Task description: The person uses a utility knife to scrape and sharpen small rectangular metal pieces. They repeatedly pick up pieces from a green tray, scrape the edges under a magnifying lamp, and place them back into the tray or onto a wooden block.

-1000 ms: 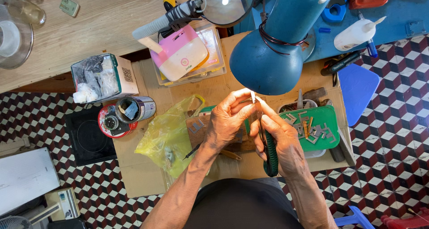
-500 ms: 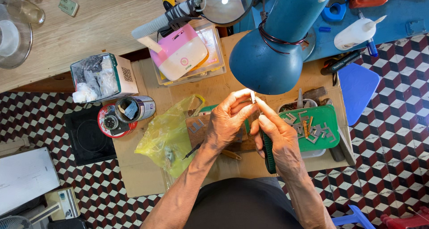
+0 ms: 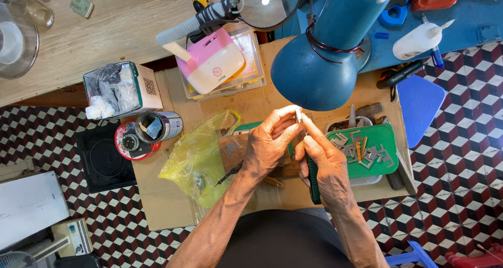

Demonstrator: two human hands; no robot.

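My left hand pinches a small pale metal piece between thumb and fingertips, raised just under the blue lamp shade. My right hand grips a dark green-handled tool, its tip up against the piece. Both hands meet above the cardboard work surface. To the right lies a green tray with several small metal parts.
A yellow plastic bag lies left of my hands. A tin can and red lid, a box of wrapped bits, a pink-and-white device, a magnifier, a white squeeze bottle and a blue pad surround the board.
Both hands hold nearly the same pose; they have shifted only slightly, with the piece and tool still together under the lamp.
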